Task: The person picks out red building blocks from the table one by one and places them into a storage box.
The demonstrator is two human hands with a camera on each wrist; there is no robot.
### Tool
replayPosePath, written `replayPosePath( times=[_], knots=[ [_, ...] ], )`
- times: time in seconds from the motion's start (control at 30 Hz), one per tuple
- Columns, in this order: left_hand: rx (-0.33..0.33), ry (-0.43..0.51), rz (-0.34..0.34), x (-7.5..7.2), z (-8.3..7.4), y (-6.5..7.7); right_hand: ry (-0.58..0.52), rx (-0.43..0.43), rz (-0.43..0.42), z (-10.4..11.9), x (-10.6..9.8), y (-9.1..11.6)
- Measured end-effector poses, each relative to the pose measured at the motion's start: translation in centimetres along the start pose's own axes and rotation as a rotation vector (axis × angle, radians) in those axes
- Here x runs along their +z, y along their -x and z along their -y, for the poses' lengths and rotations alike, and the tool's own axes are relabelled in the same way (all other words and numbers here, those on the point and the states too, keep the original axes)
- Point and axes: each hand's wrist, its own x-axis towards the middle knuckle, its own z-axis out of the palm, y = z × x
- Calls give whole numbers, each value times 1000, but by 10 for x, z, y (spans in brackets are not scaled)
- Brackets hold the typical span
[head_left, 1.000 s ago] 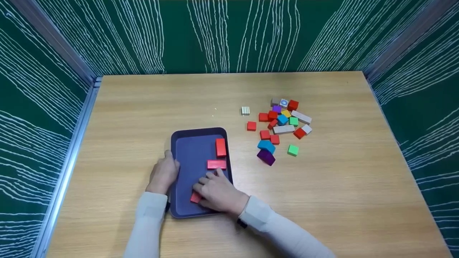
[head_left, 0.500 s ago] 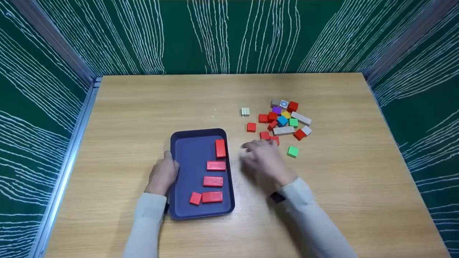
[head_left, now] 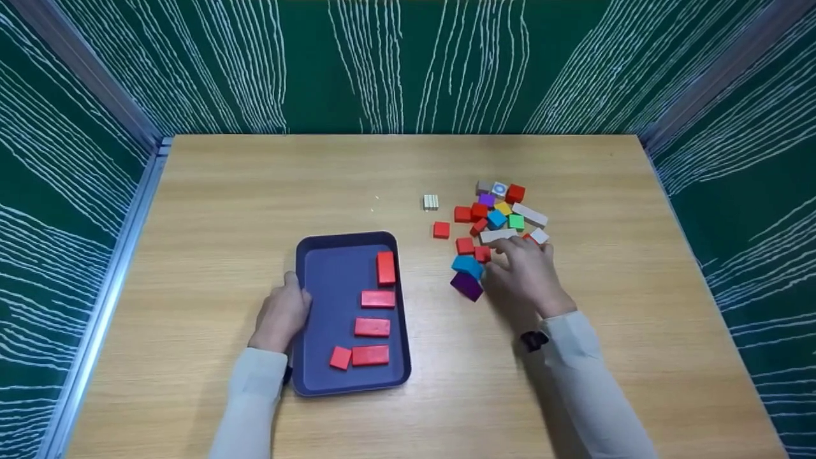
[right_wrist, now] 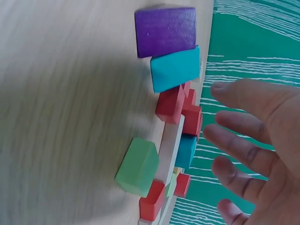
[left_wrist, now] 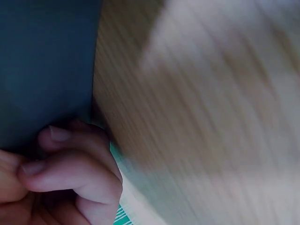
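Observation:
My left hand (head_left: 280,315) grips the left rim of a dark blue tray (head_left: 306,274), thumb on top; the left wrist view shows the fingers (left_wrist: 70,173) curled at its edge. Inside the tray lie several red oblong blocks (head_left: 372,327) and one small red block (head_left: 340,357). My right hand (head_left: 526,274) hovers over the near right side of a loose group of toy blocks, fingers spread and holding nothing. Below it stands a green block (right_wrist: 138,166), hidden from the head view by the hand. A blue block (head_left: 467,266) and a purple block (head_left: 466,287) lie to its left.
Beyond the right hand are grey bars (head_left: 529,215), small red blocks (head_left: 463,214), a yellow block (head_left: 503,208) and a blue block (head_left: 496,220). A striped block (head_left: 431,202) sits apart on the wooden table (head_left: 255,185). Green walls (head_left: 306,64) with white lines enclose the table.
The right hand has left the red blocks in the tray, passed over the purple and blue blocks and moved right over the green one. The left hand still holds the tray.

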Motion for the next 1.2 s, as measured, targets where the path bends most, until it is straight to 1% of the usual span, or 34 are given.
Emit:
replayPosePath(
  times=[0.2, 0.4, 0.57, 0.73, 0.87, 1.03, 1.2],
  knots=[
    [-5, -1, 8, 1, 1, 0, 3, 31, 2, -3, 7, -6],
    [18, 15, -13, 2, 3, 2, 75, -3, -9, -9, 20, -13],
    [20, 17, -4, 2, 2, 3, 89, -11, -3, -12, 25, -15],
    [6, 13, 11, 0, 3, 3, 96, -31, -6, -13, 27, -17],
    [13, 8, 4, 0, 3, 3, 110, -41, -12, -14, 28, -18],
    [17, 13, 9, 1, 4, 2, 99, -14, 3, -13, 26, -18],
    [22, 17, 14, 0, 4, 1, 80, 7, -3, -6, 19, -20]
  ],
)
